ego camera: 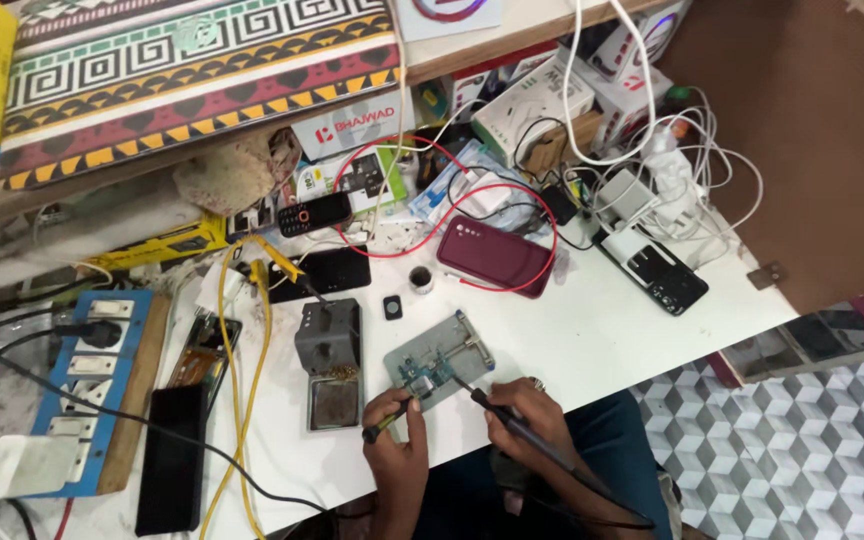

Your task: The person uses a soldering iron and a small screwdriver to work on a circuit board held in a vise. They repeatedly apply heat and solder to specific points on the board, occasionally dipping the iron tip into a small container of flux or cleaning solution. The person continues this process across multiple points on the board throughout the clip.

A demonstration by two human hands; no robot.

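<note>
A small circuit board (419, 374) is clamped in a grey metal holder (462, 347) near the front edge of the white workbench (602, 330). My left hand (394, 428) grips a thin tool with a yellow-green handle (388, 421), its tip pointing up at the board. My right hand (522, 410) is closed around a black soldering iron (504, 418) whose tip touches the board's right side. The iron's black cable runs back past my wrist to the lower right.
A grey soldering stand with a sponge tray (330, 362) sits left of the holder. Behind lie a maroon phone (492, 254), black phones (652, 266), a small tin (420, 279), red and white wires and boxes. A blue power strip (92, 380) and yellow cable are at left.
</note>
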